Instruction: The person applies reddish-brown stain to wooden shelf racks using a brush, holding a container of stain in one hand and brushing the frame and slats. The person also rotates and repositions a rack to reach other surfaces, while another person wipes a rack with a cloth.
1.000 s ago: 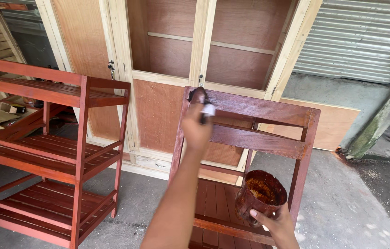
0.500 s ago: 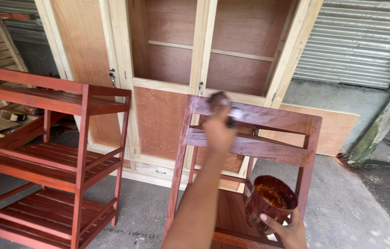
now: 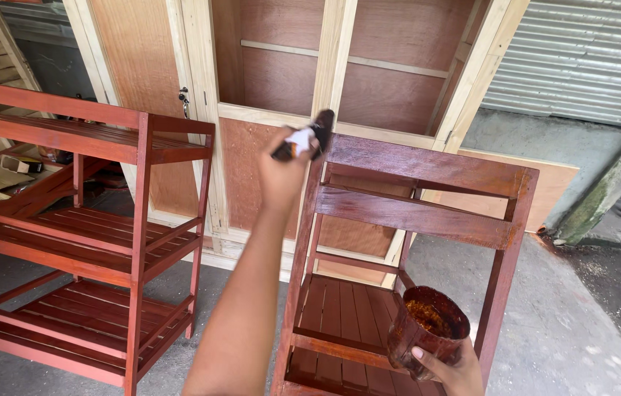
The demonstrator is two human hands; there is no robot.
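My left hand (image 3: 283, 174) is raised and holds a paintbrush (image 3: 304, 136) with a dark, stained head. The brush tip rests at the top left corner of a red-brown stained wooden rack (image 3: 428, 170) right in front of me. My right hand (image 3: 448, 370) is low at the bottom right, gripping a stain-smeared cup (image 3: 426, 330) with dark reddish liquid inside. The cup hovers beside the rack's slatted lower shelf (image 3: 343, 308).
A second stained rack with three shelves (image 3: 97, 235) stands at the left. Behind both stands a large unfinished wooden cabinet (image 3: 340, 81). A corrugated metal wall (image 3: 582, 59) is at the back right, above the concrete floor (image 3: 567, 330).
The brush slid right along the rack's top rail, then came back to its left corner. The cup stayed low at the right. The view shifted slightly.
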